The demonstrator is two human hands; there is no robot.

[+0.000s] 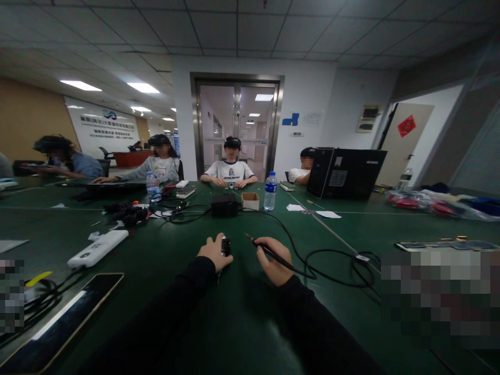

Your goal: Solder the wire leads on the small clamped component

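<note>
"Head view: how are the hands set?"

"The left hand (214,254) pinches a dark part (226,247) between thumb and fingers, on or just above the table (250,323), probably to steady it. The right hand (276,268) pinches an iron (271,253) like a pen, likely for fine control; its tip is near the part, not touching."

"And the cord (324,251)?"

"Looped loosely rightward, presumably for slack."

"The surroundings?"

"Green tabletop; a box (250,203) and bottle (270,192) ahead. Co-workers (230,170) sit beyond, before glass doors (214,114)."
</note>
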